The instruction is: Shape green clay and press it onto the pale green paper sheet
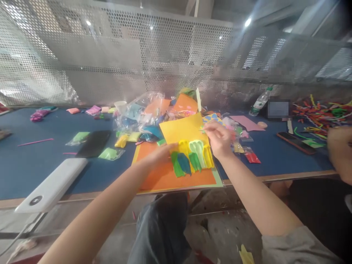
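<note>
A blue table top (33,172) with a wooden edge runs along a wall of grey metal mesh (118,47).

The person's right hand (218,139) is closed in a pinch. Its thumb and fingers hold a thin pale strip (202,129), too small to tell what it is made of. The left hand (156,156) is open and flat, with its fingers stretched out. Its fingertips (172,146) are right by a row of leaf-shaped paper cut-outs (189,157) in green, blue, yellow and pale green.

The cut-outs lie side by side between the hands, where a big yellow paper sheet (181,128) meets a big orange paper sheet (170,179). Both sheets lie on a pale green board (218,182) at the table's edge.

Just past the papers is a messy heap of clear plastic bags (132,121) with a white paper cup (120,106) beside it. Small bags of colored stuff lie near the right hand, and one is a red packet (252,157). A flat pink paper sheet (247,123) lies farther right, near a clear plastic water bottle (260,102).

At the far right is a big tangle of colorful pipe cleaners (321,113). Another person's hand (339,154) shows at the right edge. On the left side, a white plastic block (51,185) sticks out past the table's edge, near a flat black sheet (93,143).
</note>
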The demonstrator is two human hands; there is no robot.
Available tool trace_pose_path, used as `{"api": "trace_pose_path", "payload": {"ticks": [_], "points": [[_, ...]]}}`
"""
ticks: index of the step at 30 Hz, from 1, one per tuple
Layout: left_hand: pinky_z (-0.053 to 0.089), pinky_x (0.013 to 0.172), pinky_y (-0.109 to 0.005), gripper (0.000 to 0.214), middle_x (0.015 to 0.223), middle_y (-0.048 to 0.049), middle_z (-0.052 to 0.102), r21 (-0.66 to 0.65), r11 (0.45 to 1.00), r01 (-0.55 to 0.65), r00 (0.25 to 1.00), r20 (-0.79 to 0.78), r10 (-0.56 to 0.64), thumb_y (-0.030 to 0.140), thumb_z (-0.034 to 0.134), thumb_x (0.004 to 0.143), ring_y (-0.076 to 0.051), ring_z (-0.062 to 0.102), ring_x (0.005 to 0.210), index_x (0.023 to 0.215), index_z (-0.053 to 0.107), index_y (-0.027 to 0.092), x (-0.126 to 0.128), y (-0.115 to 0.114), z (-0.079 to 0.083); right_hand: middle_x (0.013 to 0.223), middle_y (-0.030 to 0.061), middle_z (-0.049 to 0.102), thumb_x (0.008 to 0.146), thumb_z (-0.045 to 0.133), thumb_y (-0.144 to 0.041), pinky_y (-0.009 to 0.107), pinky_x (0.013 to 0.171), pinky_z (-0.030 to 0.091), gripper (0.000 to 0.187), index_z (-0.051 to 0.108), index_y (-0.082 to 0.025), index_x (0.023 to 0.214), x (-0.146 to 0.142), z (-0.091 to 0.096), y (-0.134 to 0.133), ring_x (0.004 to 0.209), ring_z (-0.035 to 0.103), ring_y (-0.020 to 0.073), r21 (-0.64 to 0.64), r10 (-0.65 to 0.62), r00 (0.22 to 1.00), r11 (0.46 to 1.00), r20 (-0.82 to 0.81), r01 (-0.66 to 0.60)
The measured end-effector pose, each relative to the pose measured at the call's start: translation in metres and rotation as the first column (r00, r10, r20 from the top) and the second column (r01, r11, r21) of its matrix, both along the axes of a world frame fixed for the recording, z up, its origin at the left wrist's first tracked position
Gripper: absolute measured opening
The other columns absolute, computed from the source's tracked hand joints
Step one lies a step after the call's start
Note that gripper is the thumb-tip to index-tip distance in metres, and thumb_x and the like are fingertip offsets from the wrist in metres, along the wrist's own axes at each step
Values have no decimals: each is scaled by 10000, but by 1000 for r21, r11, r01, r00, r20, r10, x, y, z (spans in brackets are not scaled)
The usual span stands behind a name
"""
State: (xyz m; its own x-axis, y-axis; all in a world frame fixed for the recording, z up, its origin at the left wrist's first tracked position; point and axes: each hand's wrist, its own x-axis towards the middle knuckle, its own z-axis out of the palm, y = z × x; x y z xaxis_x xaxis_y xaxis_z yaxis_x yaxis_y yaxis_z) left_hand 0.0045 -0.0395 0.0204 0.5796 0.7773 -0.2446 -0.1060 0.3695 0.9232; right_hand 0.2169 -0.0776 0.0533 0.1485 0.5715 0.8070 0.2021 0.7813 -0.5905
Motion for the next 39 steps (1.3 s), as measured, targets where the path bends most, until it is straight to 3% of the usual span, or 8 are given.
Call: {"api": "trace_pose_path", "payload": {"ticks": [3, 7, 11, 16, 23, 30, 34, 39], "points": [[537, 776, -366, 399, 1149, -102, 674, -46, 996, 75, 996, 45, -73, 378, 682, 779, -279, 655, 974, 1125, 621, 190, 2, 8, 9, 806, 0, 629, 770, 624, -265, 324, 740, 507, 44, 655, -242, 790, 10, -5, 22, 786, 603, 153, -156, -65, 988, 987, -144, 42], [520, 855, -412, 383, 1117, -115, 693, -99, 995, -32, 992, 117, 43, 297, 627, 807, -300, 662, 985, 1162, 599, 155, -13, 39, 19, 875, 23, 625, 745, 611, -366, 332, 736, 520, 174, 612, -218, 837, 19, -18, 46, 799, 602, 163, -300, -182, 953, 948, -244, 105], [532, 841, -421, 348, 955, -87, 736, -148, 966, -210, 949, 209, 238, 302, 538, 862, -277, 696, 861, 1178, 588, 165, -29, 70, 25, 812, 21, 604, 771, 558, -413, 293, 631, 509, 216, 579, -207, 832, 10, -29, 57, 712, 587, 151, -328, -162, 973, 939, -163, 102], [559, 810, -371, 385, 914, -87, 735, -191, 930, -313, 884, 299, 359, 261, 413, 920, -233, 707, 815, 1264, 511, 118, -27, 78, 18, 519, -70, 403, 767, 595, -381, 230, 439, 339, 174, 514, -230, 741, -14, -44, 59, 448, 391, 100, -359, -103, 994, 929, -23, 88], [560, 841, -337, 423, 1030, -98, 717, -158, 949, -272, 916, 259, 306, 318, 484, 899, -238, 696, 918, 1281, 500, 138, -26, 76, 1, 509, -61, 382, 756, 593, -327, 242, 454, 306, 188, 487, -226, 639, -16, -65, 54, 466, 371, 103, -381, -38, 999, 923, 34, 48], [570, 788, -412, 417, 949, -120, 726, -201, 948, -246, 957, 107, 271, 377, 551, 835, -292, 708, 840, 1164, 589, 125, -40, 85, -4, 564, -105, 272, 806, 572, -297, 212, 396, 246, 170, 428, -260, 887, -5, -61, 58, 421, 259, 74, -386, -112, 984, 921, -142, 49], [561, 787, -397, 371, 929, -115, 731, -243, 952, -184, 972, 100, 213, 359, 588, 804, -287, 709, 839, 1104, 622, 144, -43, 86, -7, 712, -83, 404, 724, 634, -259, 187, 343, 249, 307, 456, -276, 973, -10, -60, 61, 412, 288, 38, -408, -28, 964, 909, -263, -85], [558, 744, -358, 337, 942, -118, 732, -243, 965, -104, 992, 49, 119, 351, 606, 787, -274, 710, 820, 1055, 647, 152, -43, 86, -13, 770, -7, 580, 767, 626, -344, 249, 441, 445, 196, 598, -212, 910, -6, -61, 61, 489, 495, 83, -443, -9, 987, 895, -158, -62]]}}
